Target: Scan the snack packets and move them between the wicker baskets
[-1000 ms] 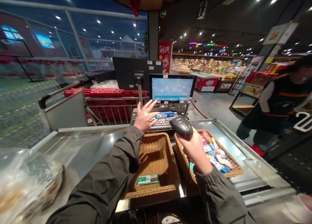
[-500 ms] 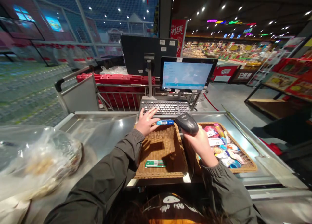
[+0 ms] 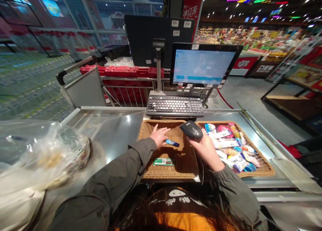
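My left hand [image 3: 160,138] is over the left wicker basket [image 3: 143,133]. It holds one end of a slim blue packet [image 3: 172,143] between thumb and forefinger, while the other fingers stretch out. The packet tilts down to the right above the basket. On the basket floor lies a flat green packet [image 3: 163,161] with a white barcode label. My right hand [image 3: 205,149] is wrapped round a black handheld barcode scanner [image 3: 191,130], its head pointing up and left between the two baskets. The scanner's grip is mostly hidden by my hand.
A second wicker basket [image 3: 269,170] on the right holds several small colourful packages. Behind the baskets stand a keyboard [image 3: 176,104], a lit monitor [image 3: 203,66] and a dark screen back [image 3: 143,40]. A clear plastic bag [image 3: 50,154] sits on the metal counter at left.
My left hand has moved down and away from the keyboard, carrying the blue packet over the left basket. The right hand still holds the scanner. The camera view has tilted down slightly.
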{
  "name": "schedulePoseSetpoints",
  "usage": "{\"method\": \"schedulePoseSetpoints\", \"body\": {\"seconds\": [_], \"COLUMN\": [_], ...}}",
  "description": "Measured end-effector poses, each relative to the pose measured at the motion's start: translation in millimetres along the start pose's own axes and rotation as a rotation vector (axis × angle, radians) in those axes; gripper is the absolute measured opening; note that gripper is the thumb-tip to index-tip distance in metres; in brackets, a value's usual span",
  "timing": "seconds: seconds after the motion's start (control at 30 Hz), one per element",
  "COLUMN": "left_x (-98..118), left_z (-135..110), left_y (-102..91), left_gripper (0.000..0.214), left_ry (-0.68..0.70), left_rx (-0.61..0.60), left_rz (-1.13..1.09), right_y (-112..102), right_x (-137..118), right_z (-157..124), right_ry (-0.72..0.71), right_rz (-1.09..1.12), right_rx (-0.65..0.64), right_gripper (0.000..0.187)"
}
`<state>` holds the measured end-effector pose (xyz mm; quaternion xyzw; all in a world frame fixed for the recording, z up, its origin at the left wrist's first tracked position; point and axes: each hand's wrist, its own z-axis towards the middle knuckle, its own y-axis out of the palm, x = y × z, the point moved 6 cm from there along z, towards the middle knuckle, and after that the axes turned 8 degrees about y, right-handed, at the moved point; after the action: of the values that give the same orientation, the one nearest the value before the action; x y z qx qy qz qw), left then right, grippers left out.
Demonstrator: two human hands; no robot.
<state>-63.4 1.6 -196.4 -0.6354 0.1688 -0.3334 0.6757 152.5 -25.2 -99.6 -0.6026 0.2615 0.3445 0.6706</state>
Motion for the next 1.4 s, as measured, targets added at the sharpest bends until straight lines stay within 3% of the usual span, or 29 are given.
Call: {"method": "schedulePoseSetpoints", "body": {"seconds": [0.13, 0.27, 0.43, 0.6, 0.7, 0.83, 0.9, 1.0, 1.1, 1.23, 1.4], "left_x": [-5, -8, -10, 8, 35, 91, 122, 163, 186, 200, 198], "left_z": [-3, -6, -17, -20, 6, 72, 106, 153, 188, 211, 219], "left_y": [34.5, 54.8, 67.0, 59.0, 33.4, -12.5, -23.4, -17.8, -0.2, 18.2, 27.3], "left_gripper": [0.014, 0.018, 0.02, 0.041, 0.044, 0.043, 0.049, 0.053, 0.057, 0.045, 0.028], "left_ry": [-0.026, -0.043, -0.052, -0.001, 0.046, 0.149, 0.191, 0.234, 0.205, 0.21, 0.176], "left_rx": [-0.101, -0.168, -0.341, -0.476, -0.413, -0.088, 0.039, 0.099, 0.082, 0.041, -0.013], "left_rz": [-0.06, -0.076, 0.017, 0.05, 0.015, -0.022, -0.01, 0.033, 0.055, 0.066, 0.0], "right_y": [10, 16, 8, -28, -61, -107, -129, -154, -170, -178, -182], "right_x": [0, 1, 1, 9, 25, 51, 63, 78, 90, 105, 114], "right_z": [-2, -5, -8, -16, -24, -33, -36, -38, -38, -37, -37], "right_ry": [0.003, 0.016, 0.042, 0.046, 0.074, 0.155, 0.196, 0.242, 0.256, 0.292, 0.326], "right_rz": [-0.002, 0.003, 0.026, 0.076, 0.076, 0.043, 0.03, 0.004, -0.023, -0.029, -0.034], "right_rx": [-0.057, -0.088, -0.086, -0.01, 0.122, 0.321, 0.424, 0.52, 0.576, 0.572, 0.544], "right_gripper": [0.023, 0.024, 0.019, 0.023, 0.024, 0.026, 0.028, 0.03, 0.034, 0.034, 0.032]}}
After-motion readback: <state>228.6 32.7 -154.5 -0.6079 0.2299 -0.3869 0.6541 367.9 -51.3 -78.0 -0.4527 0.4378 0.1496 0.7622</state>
